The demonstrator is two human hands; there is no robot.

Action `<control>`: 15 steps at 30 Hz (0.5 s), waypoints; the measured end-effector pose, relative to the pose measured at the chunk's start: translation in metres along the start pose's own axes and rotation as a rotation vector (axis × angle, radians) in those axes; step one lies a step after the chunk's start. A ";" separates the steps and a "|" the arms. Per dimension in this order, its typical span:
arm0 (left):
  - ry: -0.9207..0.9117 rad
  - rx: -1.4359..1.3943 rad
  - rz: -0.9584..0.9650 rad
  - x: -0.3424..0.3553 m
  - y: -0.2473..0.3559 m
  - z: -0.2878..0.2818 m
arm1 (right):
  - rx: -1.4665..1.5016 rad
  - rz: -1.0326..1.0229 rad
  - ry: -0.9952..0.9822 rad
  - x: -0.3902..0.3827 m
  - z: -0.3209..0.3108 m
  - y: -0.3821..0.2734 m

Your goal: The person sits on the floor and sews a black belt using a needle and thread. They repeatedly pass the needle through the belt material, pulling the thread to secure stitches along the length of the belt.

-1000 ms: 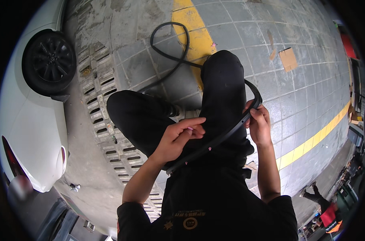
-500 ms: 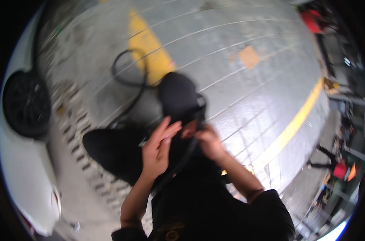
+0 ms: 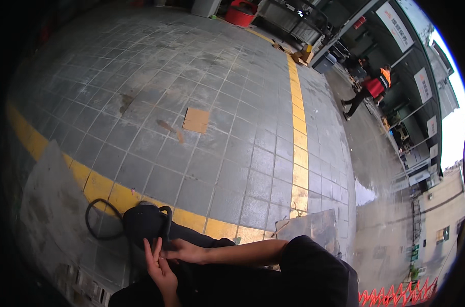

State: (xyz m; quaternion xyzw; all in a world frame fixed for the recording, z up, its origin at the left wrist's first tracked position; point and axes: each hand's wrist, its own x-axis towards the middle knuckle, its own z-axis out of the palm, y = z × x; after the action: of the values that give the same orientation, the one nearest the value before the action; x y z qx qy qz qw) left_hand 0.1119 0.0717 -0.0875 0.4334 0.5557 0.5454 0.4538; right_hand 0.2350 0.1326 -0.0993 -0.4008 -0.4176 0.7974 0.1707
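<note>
My left hand (image 3: 161, 266) is low in the view, index and middle fingers extended and thumb bent against the others; whatever is between them is too small to make out. Just right of it my right hand (image 3: 181, 250), partly hidden behind the left, grips the black rubber strip (image 3: 168, 222), which arches over my black-clad knee (image 3: 140, 225). A loose loop of this strip (image 3: 92, 222) lies on the floor left of the knee.
A cardboard piece (image 3: 195, 120) lies on the tiled floor, crossed by yellow lines (image 3: 300, 148). A person in red and black (image 3: 373, 87) walks near the open bays at right. A red tub (image 3: 241, 13), dark pillar-side clutter and a red railing (image 3: 391, 291) are around the edges.
The view has swung up and to the right, taking in the bays and street; the white car has left the picture. Both hands now sit lower in it, closer together.
</note>
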 end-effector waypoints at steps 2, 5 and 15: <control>-0.057 -0.022 0.000 -0.002 -0.006 -0.006 | -0.050 0.021 0.026 -0.003 0.001 -0.007; -0.128 0.082 0.053 -0.003 -0.007 -0.012 | -0.015 0.043 -0.008 -0.003 0.002 -0.009; 0.187 -0.004 0.029 -0.013 -0.013 0.003 | 0.403 -0.043 -0.101 0.001 -0.005 0.015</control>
State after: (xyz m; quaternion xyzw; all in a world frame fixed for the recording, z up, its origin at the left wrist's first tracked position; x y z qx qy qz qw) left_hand 0.1179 0.0593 -0.1004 0.3879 0.5882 0.5911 0.3927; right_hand 0.2398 0.1267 -0.1137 -0.3090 -0.2663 0.8801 0.2428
